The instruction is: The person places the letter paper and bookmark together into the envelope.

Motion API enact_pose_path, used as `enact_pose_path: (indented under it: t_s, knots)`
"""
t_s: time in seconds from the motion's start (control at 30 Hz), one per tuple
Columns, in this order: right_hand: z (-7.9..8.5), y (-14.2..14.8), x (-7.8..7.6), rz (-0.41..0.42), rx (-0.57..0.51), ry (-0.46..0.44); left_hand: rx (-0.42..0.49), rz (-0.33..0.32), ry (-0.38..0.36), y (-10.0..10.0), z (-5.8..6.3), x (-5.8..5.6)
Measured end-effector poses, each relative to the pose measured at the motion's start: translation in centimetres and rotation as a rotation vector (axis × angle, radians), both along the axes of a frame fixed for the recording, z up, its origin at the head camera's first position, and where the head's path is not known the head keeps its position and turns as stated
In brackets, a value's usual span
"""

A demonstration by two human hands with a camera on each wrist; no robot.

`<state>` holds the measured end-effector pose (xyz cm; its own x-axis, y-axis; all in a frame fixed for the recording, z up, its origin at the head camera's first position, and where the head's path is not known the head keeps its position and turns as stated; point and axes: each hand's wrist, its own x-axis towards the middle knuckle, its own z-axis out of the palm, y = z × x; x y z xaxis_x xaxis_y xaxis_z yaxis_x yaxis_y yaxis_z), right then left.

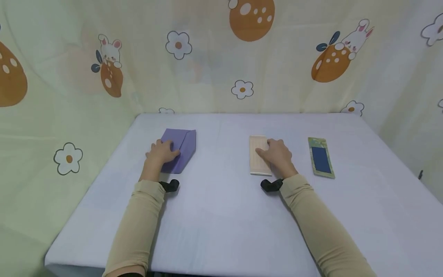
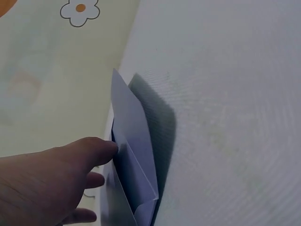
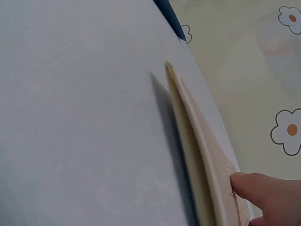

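Folded purple paper envelope (image 1: 188, 145), ten o'clock on white surface (image 1: 221, 219); left hand (image 1: 160, 154) pinching it. Pale-beige, lined rectangular packet (image 1: 258, 164), one o'clock; right hand (image 1: 278, 154) pinching it. Green-bordered, blue-centred flat oblong (image 1: 322, 159), two o'clock.

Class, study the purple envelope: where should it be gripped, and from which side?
I'd grip the purple envelope by its left edge, left hand coming from the left, thumb on top: the body lies that side, whereas the opened flap on the right would likely bend.

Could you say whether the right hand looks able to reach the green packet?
Probably yes: the right hand holds the pale packet, but nothing visible blocks its way to the green packet.
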<state>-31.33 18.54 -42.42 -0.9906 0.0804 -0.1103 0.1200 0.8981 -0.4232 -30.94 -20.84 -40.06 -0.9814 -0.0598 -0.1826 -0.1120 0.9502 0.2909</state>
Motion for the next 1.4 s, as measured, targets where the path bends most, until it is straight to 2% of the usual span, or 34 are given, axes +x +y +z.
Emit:
enact_pose_path:
  t_s: [0.3, 1.13, 1.4]
  knots:
    - [0.26, 0.2, -0.37, -0.04, -0.029, -0.003, -0.029, -0.031, -0.01, 0.12, 0.35, -0.3]
    - [0.92, 0.33, 0.13, -0.063, -0.067, -0.044, -0.045, -0.036, 0.032, 0.18, 0.76, 0.11]
    - [0.85, 0.23, 0.08, -0.067, -0.076, -0.021, -0.053, -0.035, 0.038, 0.21, 0.82, 0.13]
